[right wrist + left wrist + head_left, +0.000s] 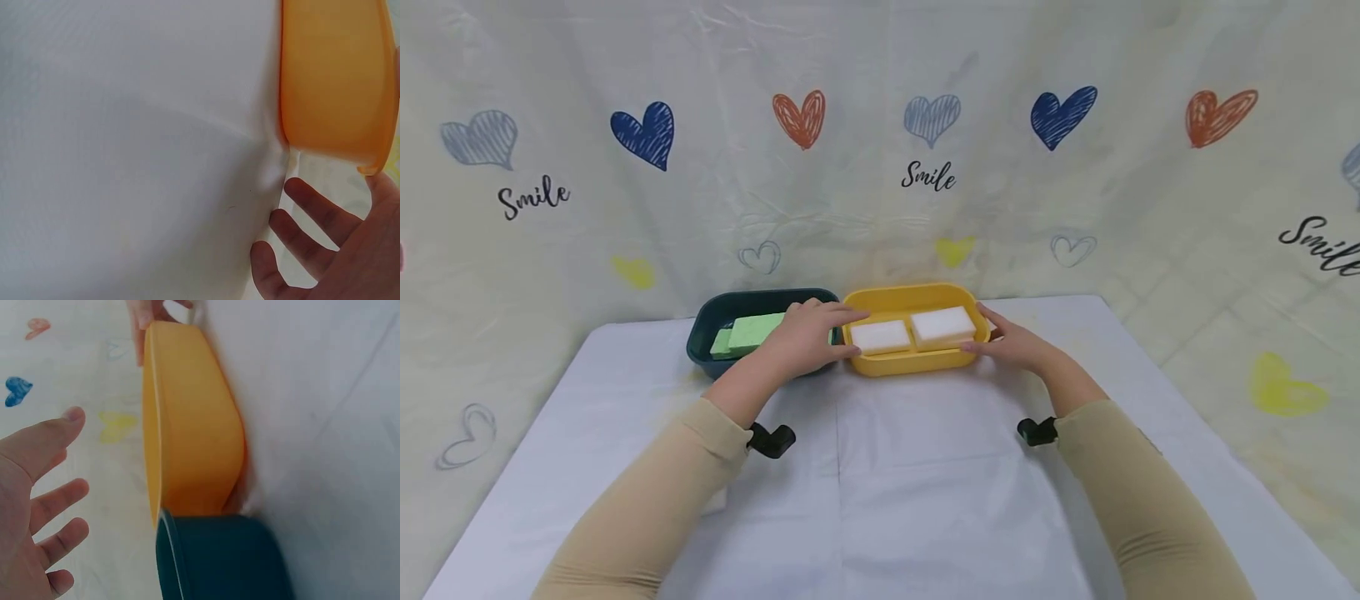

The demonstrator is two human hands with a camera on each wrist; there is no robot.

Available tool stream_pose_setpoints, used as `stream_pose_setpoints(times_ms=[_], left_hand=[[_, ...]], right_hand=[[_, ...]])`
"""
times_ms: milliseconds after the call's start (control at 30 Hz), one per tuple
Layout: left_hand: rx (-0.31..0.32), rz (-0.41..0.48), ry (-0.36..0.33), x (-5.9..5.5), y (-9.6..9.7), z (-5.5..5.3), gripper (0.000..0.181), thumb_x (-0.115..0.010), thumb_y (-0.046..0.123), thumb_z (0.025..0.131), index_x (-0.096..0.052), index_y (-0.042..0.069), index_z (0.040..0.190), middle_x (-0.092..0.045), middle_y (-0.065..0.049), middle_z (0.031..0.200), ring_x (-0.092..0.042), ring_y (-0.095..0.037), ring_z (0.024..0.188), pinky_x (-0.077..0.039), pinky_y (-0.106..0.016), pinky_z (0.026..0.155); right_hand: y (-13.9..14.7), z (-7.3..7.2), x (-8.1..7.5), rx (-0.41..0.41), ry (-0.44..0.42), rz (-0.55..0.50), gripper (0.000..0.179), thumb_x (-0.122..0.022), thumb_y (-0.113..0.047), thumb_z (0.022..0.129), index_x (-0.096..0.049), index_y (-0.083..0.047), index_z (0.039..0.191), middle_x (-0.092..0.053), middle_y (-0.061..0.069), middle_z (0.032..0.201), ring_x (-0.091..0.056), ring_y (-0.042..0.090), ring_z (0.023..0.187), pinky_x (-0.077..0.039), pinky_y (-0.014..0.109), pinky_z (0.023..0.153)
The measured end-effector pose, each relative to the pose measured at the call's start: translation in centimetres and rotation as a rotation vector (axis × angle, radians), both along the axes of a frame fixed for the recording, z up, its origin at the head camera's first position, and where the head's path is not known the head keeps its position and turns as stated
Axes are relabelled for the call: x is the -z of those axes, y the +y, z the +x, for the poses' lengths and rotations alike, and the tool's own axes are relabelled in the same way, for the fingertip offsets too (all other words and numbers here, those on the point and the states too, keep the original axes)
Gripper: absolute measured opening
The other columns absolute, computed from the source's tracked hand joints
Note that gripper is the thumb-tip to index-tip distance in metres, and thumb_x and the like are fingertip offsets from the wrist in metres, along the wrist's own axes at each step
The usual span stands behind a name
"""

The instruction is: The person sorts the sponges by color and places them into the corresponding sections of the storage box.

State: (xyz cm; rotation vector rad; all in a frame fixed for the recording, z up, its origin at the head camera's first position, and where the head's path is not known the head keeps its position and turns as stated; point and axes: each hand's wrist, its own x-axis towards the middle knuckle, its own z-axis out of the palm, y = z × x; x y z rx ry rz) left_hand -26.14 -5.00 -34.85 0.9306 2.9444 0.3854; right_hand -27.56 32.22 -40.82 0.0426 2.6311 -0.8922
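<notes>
A yellow plastic tub (917, 364) stands on the white-covered table, holding two white sponge-like blocks (880, 337) side by side. Against its left end is a dark green tub (700, 333) with light green blocks (756, 332) in it. My left hand (808, 333) hovers over the place where the two tubs meet, fingers spread, covering part of the green tub. In the left wrist view its fingers hold nothing. At the yellow tub's right end is my right hand (1011, 342), thumb and forefinger at the rim. Its other fingers (306, 244) spread loosely below the rim.
Behind the table hangs a pale curtain (850, 192) printed with hearts and "Smile". The table's back edge runs just behind the tubs. A small white item (715, 502) shows partly beside the left sleeve. Black wrist mounts (771, 440) stick out from both sleeves.
</notes>
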Motion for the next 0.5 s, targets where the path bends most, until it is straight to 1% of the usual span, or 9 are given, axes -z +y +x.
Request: stream_pose_setpoints(times_ms=[133,267,367,500], left_hand=[[-0.013,-0.018,-0.007,0.0,-1.6,0.8,0.063,-0.069,0.050,0.090,-0.049,0.034,0.147,-0.050,0.000,0.147,-0.044,-0.029,0.126,-0.033,-0.051,0.105],[-0.020,-0.022,-0.019,0.1,-3.3,1.9,0.061,-0.071,0.047,0.090,-0.051,0.032,0.146,-0.052,0.000,0.146,-0.045,-0.032,0.129,-0.033,-0.055,0.106],[-0.014,-0.020,-0.023,0.5,-4.9,2.9,0.060,-0.072,0.045,0.089,-0.054,0.032,0.144,-0.055,0.000,0.143,-0.046,-0.032,0.128,-0.035,-0.055,0.104],[0.005,-0.026,-0.018,1.1,-7.1,4.6,0.057,-0.074,0.045,0.088,-0.057,0.032,0.141,-0.058,0.000,0.139,-0.050,-0.033,0.123,-0.037,-0.056,0.099]], right_hand=[[0.2,0.2,0.0,0.003,-0.005,-0.010,0.105,-0.066,-0.065,0.085,0.002,-0.035,0.160,-0.040,0.024,0.141,-0.042,0.041,0.123,-0.036,0.063,0.105],[0.1,0.3,-0.2,-0.002,-0.007,-0.014,0.105,-0.066,-0.066,0.084,0.002,-0.036,0.160,-0.040,0.024,0.141,-0.043,0.041,0.122,-0.037,0.062,0.105],[0.0,0.4,-0.4,-0.009,0.001,-0.010,0.106,-0.066,-0.067,0.084,0.001,-0.035,0.160,-0.041,0.025,0.141,-0.043,0.041,0.122,-0.036,0.062,0.105],[-0.1,0.3,-0.5,-0.014,0.004,-0.004,0.108,-0.066,-0.067,0.083,0.001,-0.033,0.160,-0.040,0.025,0.142,-0.043,0.042,0.123,-0.035,0.062,0.106]])
